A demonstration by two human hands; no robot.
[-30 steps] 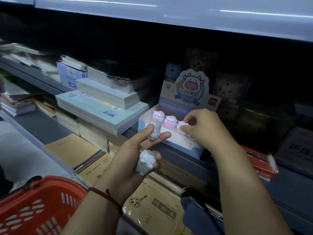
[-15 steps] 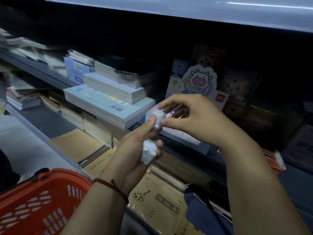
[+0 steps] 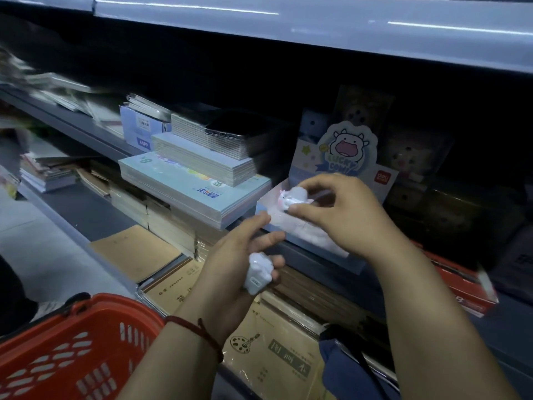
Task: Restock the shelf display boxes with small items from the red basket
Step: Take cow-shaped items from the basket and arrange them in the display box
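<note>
Display box (image 3: 320,241), pale blue cardboard with a cartoon-cow backing card, sat on the shelf edge, open tray facing outward, likely for easy loading. Red plastic slotted basket (image 3: 66,353) hung well below and left of the box, within reach as the supply. Right hand (image 3: 340,215) hovered over the box tray, thumb and fingers pinched on a small pink-and-white cow figure (image 3: 291,197), apparently poised for placing. Left hand (image 3: 230,272), just below the box front, curled lower fingers round a second white cow figure (image 3: 258,272), index and thumb free, seemingly held in reserve.
</note>
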